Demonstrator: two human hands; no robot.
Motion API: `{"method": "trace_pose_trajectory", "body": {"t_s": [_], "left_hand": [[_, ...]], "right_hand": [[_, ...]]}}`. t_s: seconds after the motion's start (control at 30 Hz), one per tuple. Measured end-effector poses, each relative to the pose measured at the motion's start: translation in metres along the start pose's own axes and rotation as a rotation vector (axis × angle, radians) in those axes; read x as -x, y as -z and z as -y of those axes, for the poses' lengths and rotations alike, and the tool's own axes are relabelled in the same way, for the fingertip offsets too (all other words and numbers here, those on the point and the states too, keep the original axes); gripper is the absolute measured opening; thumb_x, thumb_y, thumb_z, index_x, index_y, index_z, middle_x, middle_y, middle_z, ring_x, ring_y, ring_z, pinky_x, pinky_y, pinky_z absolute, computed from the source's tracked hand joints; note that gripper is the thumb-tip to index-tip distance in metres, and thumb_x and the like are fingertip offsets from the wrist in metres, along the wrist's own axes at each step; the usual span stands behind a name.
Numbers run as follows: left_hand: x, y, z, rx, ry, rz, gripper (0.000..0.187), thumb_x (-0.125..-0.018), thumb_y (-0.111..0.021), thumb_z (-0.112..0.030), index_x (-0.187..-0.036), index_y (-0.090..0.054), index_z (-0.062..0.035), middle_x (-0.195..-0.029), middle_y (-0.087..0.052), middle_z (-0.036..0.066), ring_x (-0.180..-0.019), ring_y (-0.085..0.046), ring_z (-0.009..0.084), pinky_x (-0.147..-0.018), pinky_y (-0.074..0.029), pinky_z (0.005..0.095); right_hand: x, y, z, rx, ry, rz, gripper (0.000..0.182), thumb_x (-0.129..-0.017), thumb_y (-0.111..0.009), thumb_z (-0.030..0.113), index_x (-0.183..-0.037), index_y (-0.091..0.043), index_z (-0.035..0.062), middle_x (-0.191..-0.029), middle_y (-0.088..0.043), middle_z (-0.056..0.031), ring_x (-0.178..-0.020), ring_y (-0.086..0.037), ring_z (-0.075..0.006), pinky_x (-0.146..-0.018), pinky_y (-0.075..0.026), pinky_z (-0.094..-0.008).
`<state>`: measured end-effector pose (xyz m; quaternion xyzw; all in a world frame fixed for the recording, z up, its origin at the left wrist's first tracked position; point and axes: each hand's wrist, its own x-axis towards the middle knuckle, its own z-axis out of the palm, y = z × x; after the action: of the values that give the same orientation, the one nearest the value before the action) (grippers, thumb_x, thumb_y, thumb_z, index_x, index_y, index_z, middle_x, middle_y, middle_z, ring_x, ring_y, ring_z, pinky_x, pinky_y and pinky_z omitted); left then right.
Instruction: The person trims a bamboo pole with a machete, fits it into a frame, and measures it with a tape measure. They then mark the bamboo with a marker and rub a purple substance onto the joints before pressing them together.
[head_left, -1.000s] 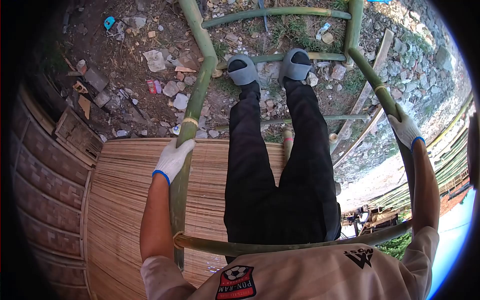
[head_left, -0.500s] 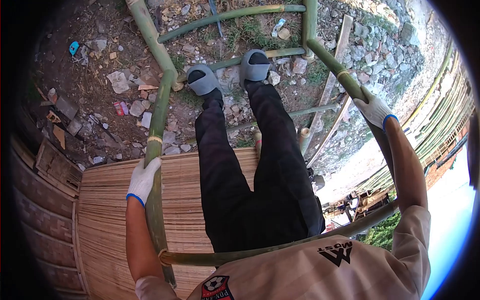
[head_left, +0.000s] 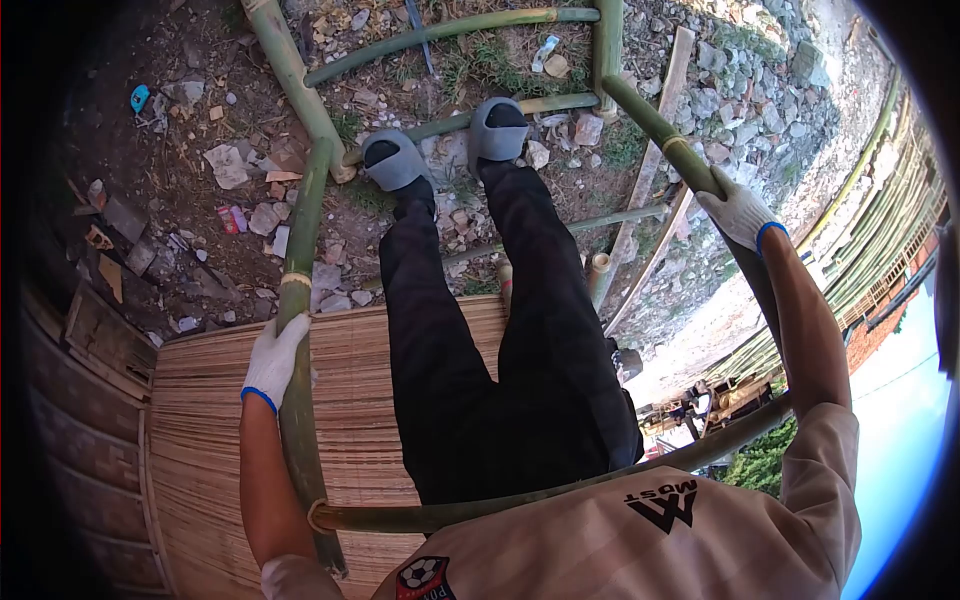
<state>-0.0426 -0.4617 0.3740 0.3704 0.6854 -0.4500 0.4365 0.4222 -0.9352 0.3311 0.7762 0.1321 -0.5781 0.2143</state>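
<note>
My left hand (head_left: 277, 360), in a white knit glove with a blue cuff, is wrapped round the green left bamboo pole (head_left: 306, 235) just below a pale node. On the other side my right hand (head_left: 738, 208), gloved the same way, grips the right bamboo pole (head_left: 655, 128). A bamboo crossbar (head_left: 420, 517) joins the left pole near my waist and runs behind my shirt's hem to the right. Below, my feet in grey slides (head_left: 398, 163) stand on a bamboo rung (head_left: 445, 124). The undersides of both grips are hidden.
Stones and rubble (head_left: 225, 165) cover the ground beyond my feet. Another bamboo rung (head_left: 450, 35) spans the thick uprights there. A slatted surface (head_left: 250, 400) lies below me on the left. Wooden planks (head_left: 650, 160) slant at right, with stacked bamboo poles (head_left: 880, 255) farther off.
The view has shifted slightly, so the poles and my feet appear a little farther left. Both hands keep their grip on the poles.
</note>
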Motion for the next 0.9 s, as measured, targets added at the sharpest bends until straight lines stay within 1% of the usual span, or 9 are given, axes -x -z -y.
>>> {"method": "trace_pose_trajectory", "body": {"t_s": [0.1,0.2,0.33,0.43,0.5,0.6,0.67,0.77,0.9], "left_hand": [[0.0,0.003,-0.005,-0.026,-0.021,-0.011,0.056,-0.095,-0.071,-0.044,-0.129,-0.055,-0.0027,-0.075,-0.058,0.009,-0.047,-0.06,0.0227,-0.042,-0.051,0.0375],[0.003,0.009,-0.015,-0.059,0.011,-0.008,0.058,-0.094,-0.071,-0.046,-0.128,-0.056,-0.0017,-0.075,-0.058,0.01,-0.047,-0.06,0.0234,-0.042,-0.051,0.0382],[-0.002,0.013,-0.016,-0.084,-0.031,0.017,0.06,-0.094,-0.07,-0.047,-0.127,-0.056,0.0004,-0.075,-0.058,0.011,-0.047,-0.061,0.0237,-0.042,-0.052,0.0382],[-0.004,0.01,-0.015,-0.1,-0.023,0.008,0.06,-0.094,-0.07,-0.047,-0.127,-0.057,0.001,-0.076,-0.059,0.011,-0.047,-0.06,0.0236,-0.042,-0.052,0.038],[-0.006,0.013,-0.014,-0.109,-0.015,-0.001,0.06,-0.094,-0.07,-0.048,-0.126,-0.057,0.0009,-0.076,-0.059,0.011,-0.046,-0.06,0.0236,-0.042,-0.052,0.0379],[-0.006,0.017,-0.019,-0.094,-0.028,0.028,0.058,-0.093,-0.072,-0.048,-0.124,-0.06,-0.0005,-0.076,-0.06,0.01,-0.049,-0.06,0.0222,-0.042,-0.052,0.0376],[-0.009,0.019,-0.019,-0.105,-0.037,0.046,0.058,-0.093,-0.072,-0.048,-0.125,-0.06,-0.0003,-0.076,-0.06,0.01,-0.05,-0.06,0.0217,-0.042,-0.052,0.0375],[-0.023,0.025,-0.012,-0.113,-0.067,0.032,0.058,-0.093,-0.072,-0.047,-0.125,-0.06,0.0,-0.076,-0.06,0.01,-0.05,-0.06,0.0219,-0.041,-0.051,0.0376],[-0.019,0.024,-0.014,-0.11,-0.051,0.031,0.058,-0.093,-0.072,-0.047,-0.124,-0.061,0.0005,-0.076,-0.06,0.011,-0.048,-0.06,0.023,-0.041,-0.05,0.0377]], "right_hand": [[-0.002,-0.001,0.0,0.039,0.005,-0.03,0.078,-0.098,-0.06,0.05,-0.157,-0.039,0.0046,-0.128,-0.066,-0.0316,-0.122,-0.064,-0.045,-0.102,-0.05,-0.0454],[-0.003,0.001,0.001,0.01,0.021,-0.005,0.078,-0.098,-0.06,0.05,-0.157,-0.039,0.0038,-0.13,-0.065,-0.031,-0.122,-0.064,-0.0443,-0.103,-0.049,-0.0444],[-0.006,0.003,0.003,-0.046,0.018,0.046,0.078,-0.097,-0.06,0.05,-0.157,-0.04,0.0034,-0.131,-0.065,-0.0307,-0.123,-0.064,-0.0433,-0.104,-0.049,-0.0439],[-0.009,0.004,0.003,0.017,-0.01,0.058,0.078,-0.097,-0.06,0.051,-0.156,-0.041,0.0039,-0.131,-0.065,-0.0305,-0.123,-0.064,-0.043,-0.103,-0.05,-0.044],[-0.016,-0.006,-0.008,0.02,0.044,-0.003,0.078,-0.097,-0.058,0.054,-0.155,-0.043,0.0046,-0.127,-0.067,-0.0293,-0.119,-0.066,-0.043,-0.101,-0.051,-0.0448],[-0.011,0.001,0.001,0.031,-0.006,0.028,0.077,-0.097,-0.057,0.054,-0.155,-0.043,0.005,-0.126,-0.068,-0.0286,-0.117,-0.067,-0.0421,-0.1,-0.051,-0.0454],[-0.013,0.001,0.001,0.019,-0.031,0.05,0.066,-0.096,-0.056,0.048,-0.152,-0.046,0.0148,-0.128,-0.066,-0.0249,-0.119,-0.065,-0.0407,-0.101,-0.049,-0.0486],[-0.013,0.001,0.002,0.027,-0.022,0.058,0.065,-0.095,-0.057,0.048,-0.151,-0.047,0.016,-0.127,-0.066,-0.0236,-0.119,-0.065,-0.0392,-0.101,-0.049,-0.0483],[-0.009,0.0,-0.002,-0.009,-0.036,0.071,0.066,-0.094,-0.057,0.048,-0.151,-0.047,0.015,-0.128,-0.066,-0.0228,-0.118,-0.065,-0.0398,-0.101,-0.049,-0.0483]]}}
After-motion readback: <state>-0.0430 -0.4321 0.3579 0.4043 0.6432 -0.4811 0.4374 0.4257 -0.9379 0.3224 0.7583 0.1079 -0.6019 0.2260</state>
